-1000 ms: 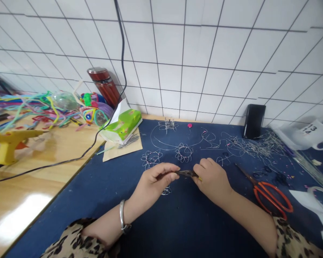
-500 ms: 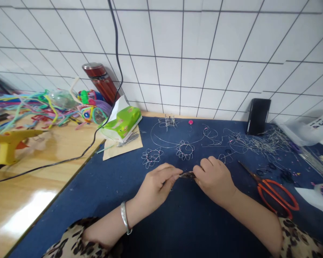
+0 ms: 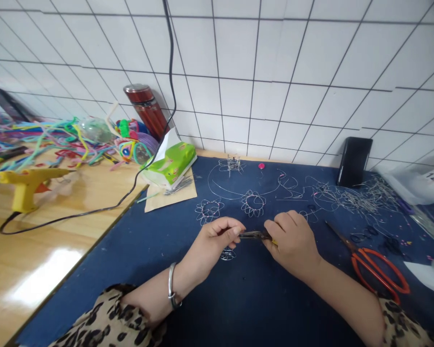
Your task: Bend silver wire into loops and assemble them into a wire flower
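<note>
My right hand (image 3: 293, 245) is closed round the handles of small pliers (image 3: 253, 235), and a bit of yellow grip shows below the fingers. The dark jaws point left and reach the fingertips of my left hand (image 3: 210, 248). That hand is closed in a pinch on a piece of looped silver wire (image 3: 227, 254), whose loops hang just under the fingers. Where jaws and wire meet is too small to make out. Beyond my hands lie two flower-shaped wire rings with pink beads, one on the left (image 3: 209, 210) and one nearer the middle (image 3: 253, 204).
Orange-handled scissors (image 3: 379, 272) lie at the right. Behind them spreads a tangle of wire (image 3: 365, 196) before a black phone (image 3: 354, 161). A tissue pack (image 3: 173, 166), a yellow glue gun (image 3: 27, 185) with a black cord, and a red flask (image 3: 148, 111) are on the left.
My view has swung a little to the left. The left hand has turned slightly, and the wire loops under it now show more. More of the pliers' jaws and yellow grip is visible.
</note>
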The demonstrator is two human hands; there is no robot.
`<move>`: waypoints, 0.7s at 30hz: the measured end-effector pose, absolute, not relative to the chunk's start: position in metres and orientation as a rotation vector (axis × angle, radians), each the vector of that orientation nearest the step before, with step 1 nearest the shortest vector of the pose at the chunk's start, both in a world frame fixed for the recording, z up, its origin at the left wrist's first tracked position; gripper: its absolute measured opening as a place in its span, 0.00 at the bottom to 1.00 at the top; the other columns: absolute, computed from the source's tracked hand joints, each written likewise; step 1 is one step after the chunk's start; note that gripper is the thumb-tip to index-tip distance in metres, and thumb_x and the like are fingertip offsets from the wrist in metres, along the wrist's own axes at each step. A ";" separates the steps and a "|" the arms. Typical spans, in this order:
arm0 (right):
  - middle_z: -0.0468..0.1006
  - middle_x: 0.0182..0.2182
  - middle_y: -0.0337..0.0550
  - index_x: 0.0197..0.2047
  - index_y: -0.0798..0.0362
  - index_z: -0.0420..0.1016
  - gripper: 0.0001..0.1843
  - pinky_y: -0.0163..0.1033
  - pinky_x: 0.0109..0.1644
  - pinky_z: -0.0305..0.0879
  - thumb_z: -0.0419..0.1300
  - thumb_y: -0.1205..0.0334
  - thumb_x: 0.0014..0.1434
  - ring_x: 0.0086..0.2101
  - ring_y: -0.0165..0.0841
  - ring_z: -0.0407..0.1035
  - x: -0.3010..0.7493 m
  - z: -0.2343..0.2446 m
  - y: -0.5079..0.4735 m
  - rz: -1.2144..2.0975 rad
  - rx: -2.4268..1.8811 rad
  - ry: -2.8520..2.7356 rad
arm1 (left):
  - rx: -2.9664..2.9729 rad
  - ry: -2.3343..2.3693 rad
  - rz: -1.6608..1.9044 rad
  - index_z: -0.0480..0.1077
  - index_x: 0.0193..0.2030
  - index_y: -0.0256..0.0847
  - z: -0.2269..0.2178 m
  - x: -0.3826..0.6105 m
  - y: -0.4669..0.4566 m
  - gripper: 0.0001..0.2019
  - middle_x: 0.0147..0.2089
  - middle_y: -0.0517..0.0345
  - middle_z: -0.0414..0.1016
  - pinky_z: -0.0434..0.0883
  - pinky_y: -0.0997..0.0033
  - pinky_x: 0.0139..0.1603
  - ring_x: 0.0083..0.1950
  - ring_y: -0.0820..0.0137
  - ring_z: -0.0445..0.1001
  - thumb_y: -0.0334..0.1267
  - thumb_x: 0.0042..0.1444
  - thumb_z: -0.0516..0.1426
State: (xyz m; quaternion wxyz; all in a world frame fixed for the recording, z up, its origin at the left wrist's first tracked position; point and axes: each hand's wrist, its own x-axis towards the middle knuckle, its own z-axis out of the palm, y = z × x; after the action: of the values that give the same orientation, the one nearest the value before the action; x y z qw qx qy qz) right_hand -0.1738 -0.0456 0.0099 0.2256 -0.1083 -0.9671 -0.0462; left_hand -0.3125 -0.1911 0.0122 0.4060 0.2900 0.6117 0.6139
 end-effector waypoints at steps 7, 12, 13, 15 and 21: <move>0.63 0.26 0.42 0.27 0.54 0.69 0.11 0.39 0.37 0.50 0.53 0.58 0.57 0.31 0.33 0.54 -0.176 0.005 -0.042 0.018 -0.349 -2.701 | 0.648 1.554 1.626 0.71 0.35 0.38 0.010 -0.312 -0.190 0.07 0.26 0.61 0.67 0.64 0.77 0.28 0.26 0.77 0.62 0.39 0.53 0.57; 0.63 0.27 0.42 0.28 0.54 0.68 0.11 0.39 0.37 0.50 0.53 0.57 0.57 0.31 0.33 0.53 -0.175 0.003 -0.041 -0.021 -0.344 -2.734 | 0.621 1.543 1.646 0.71 0.35 0.38 0.008 -0.312 -0.191 0.07 0.25 0.63 0.65 0.62 0.77 0.29 0.26 0.78 0.62 0.38 0.53 0.57; 0.63 0.27 0.42 0.28 0.54 0.69 0.10 0.39 0.37 0.50 0.54 0.57 0.57 0.31 0.33 0.53 -0.175 0.003 -0.041 -0.028 -0.344 -2.737 | 0.624 1.546 1.646 0.71 0.36 0.38 0.008 -0.312 -0.191 0.07 0.25 0.63 0.65 0.62 0.78 0.29 0.26 0.78 0.62 0.38 0.53 0.57; 0.63 0.27 0.42 0.28 0.54 0.69 0.10 0.38 0.37 0.50 0.54 0.58 0.57 0.31 0.33 0.53 -0.175 0.002 -0.042 -0.041 -0.343 -2.736 | 0.631 1.561 1.643 0.71 0.35 0.38 0.009 -0.310 -0.191 0.07 0.25 0.63 0.65 0.62 0.78 0.29 0.26 0.78 0.62 0.38 0.53 0.57; 0.63 0.26 0.42 0.27 0.54 0.69 0.11 0.38 0.36 0.49 0.54 0.57 0.57 0.31 0.32 0.53 -0.176 0.001 -0.042 -0.034 -0.339 -2.716 | 0.581 1.544 1.646 0.71 0.34 0.37 0.010 -0.309 -0.191 0.07 0.26 0.62 0.67 0.63 0.78 0.28 0.25 0.78 0.63 0.39 0.52 0.58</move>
State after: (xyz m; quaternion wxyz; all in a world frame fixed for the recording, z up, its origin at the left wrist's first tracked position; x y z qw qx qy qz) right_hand -0.1762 -0.0418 0.0010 0.2009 -0.1212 -0.9720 -0.0120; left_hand -0.3088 -0.1905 0.0100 0.3946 0.2290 0.6087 0.6492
